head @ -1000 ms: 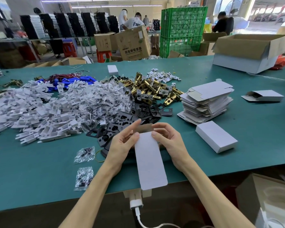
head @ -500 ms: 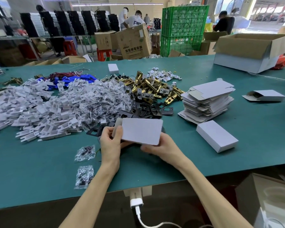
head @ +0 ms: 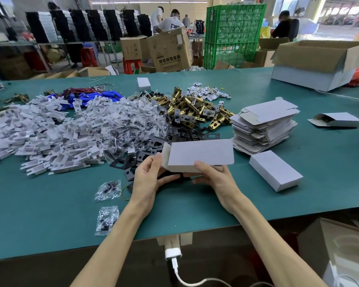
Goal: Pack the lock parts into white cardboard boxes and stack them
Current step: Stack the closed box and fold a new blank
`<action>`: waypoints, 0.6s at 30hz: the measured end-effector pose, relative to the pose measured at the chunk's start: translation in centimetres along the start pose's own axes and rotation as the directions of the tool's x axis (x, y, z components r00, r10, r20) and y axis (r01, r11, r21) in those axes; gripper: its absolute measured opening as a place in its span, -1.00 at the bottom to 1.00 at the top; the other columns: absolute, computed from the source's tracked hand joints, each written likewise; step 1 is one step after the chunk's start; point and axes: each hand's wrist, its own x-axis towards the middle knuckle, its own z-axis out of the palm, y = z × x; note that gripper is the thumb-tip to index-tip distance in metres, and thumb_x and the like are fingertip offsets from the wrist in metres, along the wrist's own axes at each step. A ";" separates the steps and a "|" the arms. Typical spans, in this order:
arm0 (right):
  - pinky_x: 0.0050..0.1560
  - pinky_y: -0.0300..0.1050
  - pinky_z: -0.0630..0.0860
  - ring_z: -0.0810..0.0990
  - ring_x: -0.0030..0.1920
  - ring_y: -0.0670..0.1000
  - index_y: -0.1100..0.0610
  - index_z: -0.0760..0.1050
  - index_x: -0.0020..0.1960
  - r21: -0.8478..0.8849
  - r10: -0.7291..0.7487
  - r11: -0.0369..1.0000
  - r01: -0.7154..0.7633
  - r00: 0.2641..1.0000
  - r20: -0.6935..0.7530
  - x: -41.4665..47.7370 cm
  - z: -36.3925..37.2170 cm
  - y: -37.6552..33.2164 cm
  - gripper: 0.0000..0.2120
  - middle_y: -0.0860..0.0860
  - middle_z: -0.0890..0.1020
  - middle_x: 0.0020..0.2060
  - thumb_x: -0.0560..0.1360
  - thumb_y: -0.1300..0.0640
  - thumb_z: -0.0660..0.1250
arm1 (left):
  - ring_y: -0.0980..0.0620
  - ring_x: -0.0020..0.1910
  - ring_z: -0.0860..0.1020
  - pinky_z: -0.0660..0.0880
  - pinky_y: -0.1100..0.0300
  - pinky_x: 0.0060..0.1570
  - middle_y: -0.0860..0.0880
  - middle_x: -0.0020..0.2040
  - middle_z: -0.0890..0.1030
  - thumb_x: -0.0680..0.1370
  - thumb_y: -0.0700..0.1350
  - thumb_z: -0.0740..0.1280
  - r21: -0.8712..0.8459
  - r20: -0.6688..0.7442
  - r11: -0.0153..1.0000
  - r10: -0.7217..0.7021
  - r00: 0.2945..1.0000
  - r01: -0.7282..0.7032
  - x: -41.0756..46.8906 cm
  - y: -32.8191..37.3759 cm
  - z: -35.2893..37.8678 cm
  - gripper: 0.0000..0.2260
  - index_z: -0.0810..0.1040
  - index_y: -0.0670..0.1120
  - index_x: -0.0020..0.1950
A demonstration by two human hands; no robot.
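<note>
Both left hand (head: 147,179) and right hand (head: 218,179) fingers pinch box (head: 199,154) edges over table (head: 50,214).

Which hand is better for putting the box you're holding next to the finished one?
Probably the right. The right hand grips the held box at its near edge, and the finished box lies on that side. The left hand holds the opposite end.
</note>
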 end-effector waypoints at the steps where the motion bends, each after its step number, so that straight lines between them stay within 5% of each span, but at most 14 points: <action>1: -0.15 -0.03 0.62 0.73 -0.06 0.21 0.17 0.58 0.24 0.024 0.000 1.000 0.001 1.000 -0.005 0.1 -0.2 0.1 -0.63 0.17 0.73 0.05 0.47 0.11 0.52 | -0.13 0.14 0.70 0.69 -0.05 -0.01 -0.20 0.12 0.72 0.64 0.05 0.30 -0.026 0.022 1.000 -0.015 1.000 0.015 0.0 0.1 0.0 -0.68 0.58 -0.21 0.15; 8: -0.11 -0.07 0.63 0.73 -0.05 0.23 0.22 0.59 0.24 0.064 -0.010 0.998 0.009 1.000 0.020 0.3 -0.7 0.2 -0.62 0.20 0.72 0.05 0.47 0.10 0.49 | -0.12 0.02 0.71 0.67 0.06 0.00 -0.20 0.07 0.72 0.57 -0.05 0.43 -0.150 0.075 0.984 -0.089 0.993 0.099 0.3 0.7 -0.2 -0.79 0.56 -0.16 0.08; 13: -0.17 -0.09 0.63 0.71 -0.18 0.13 0.18 0.50 0.24 0.154 -0.010 0.988 0.023 0.996 -0.086 0.4 -0.6 0.2 -0.57 0.13 0.72 -0.02 0.42 0.13 0.51 | -0.19 0.09 0.70 0.68 0.07 0.01 -0.31 0.25 0.65 0.49 -0.15 0.57 -0.143 0.157 0.974 -0.153 0.976 0.176 -0.1 0.8 0.5 -0.54 0.49 -0.27 0.29; 18: -0.07 -0.01 0.63 0.68 -0.21 0.09 0.17 0.47 0.23 0.068 -0.013 0.998 0.018 0.997 -0.076 0.4 -0.4 0.5 -0.55 0.08 0.72 -0.10 0.41 0.10 0.51 | -0.21 0.20 0.67 0.65 0.06 0.08 -0.22 0.27 0.66 0.49 -0.20 0.55 -0.097 0.257 0.984 -0.121 0.959 0.150 -0.5 1.0 0.6 -0.42 0.45 -0.13 0.47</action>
